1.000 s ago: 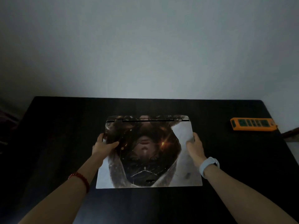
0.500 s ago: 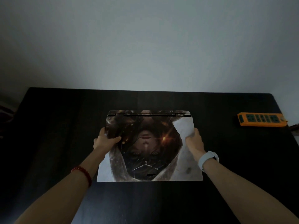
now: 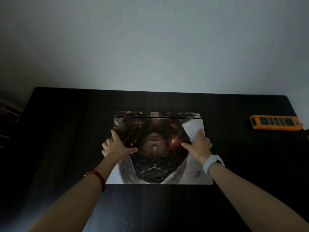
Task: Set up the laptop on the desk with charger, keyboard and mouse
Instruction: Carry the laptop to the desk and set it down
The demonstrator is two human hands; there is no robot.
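**A:** Okay, status on my feed: laptop [image 3: 158, 148] is lid-down, flat on the desk [image 3: 66, 131], roughly centred, hinge edge toward the wall [image 3: 150, 47].

**B:** Hands?

**A:** Left hand [image 3: 117, 146] sits at the lid's left edge, index finger straight along it, thumb spread out onto the lid. Right hand [image 3: 199, 144] mirrors it at the right edge, fingers straight and splayed, flat on the lid. I see neither one curled around anything.

**B:** Room around it?

**A:** Bare dark desktop on both sides and a strip between hinge and the desk's far edge. Near edge of the laptop is set back from me, forearms crossing that gap. Orange power strip [image 3: 275, 123] lies well apart to the right, close to the desk's right edge.

**B:** Wrists?

**A:** Red bead bracelet [image 3: 98, 178] left, pale watch [image 3: 212, 163] right.
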